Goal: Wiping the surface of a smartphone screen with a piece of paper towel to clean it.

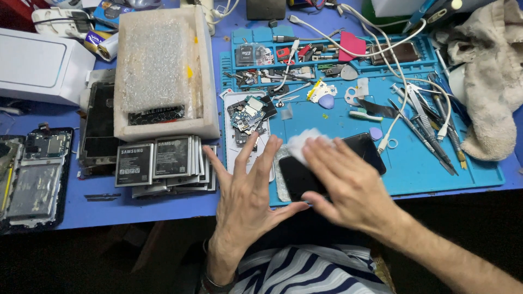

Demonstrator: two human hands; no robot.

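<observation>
A black phone (366, 150) lies screen-up on the blue work mat (414, 163) near the front edge. My right hand (348, 182) rests flat on it, pressing a small white cloth (300, 142) against the glass; the hand is blurred. Spread open with fingers apart, my left hand (246, 188) touches the phone's left end and holds nothing. Just beyond my left fingers lies a white phone frame (231, 117) with small circuit boards (248, 115) piled on it.
Flat phone batteries (158, 160) are stacked left of my left hand. Behind them a foam box (163, 71) holds bubble wrap. Tweezers and screwdrivers (430, 130), white cables (392, 65) and small parts litter the mat. An opened phone (38, 179) lies far left, a beige rag (485, 71) far right.
</observation>
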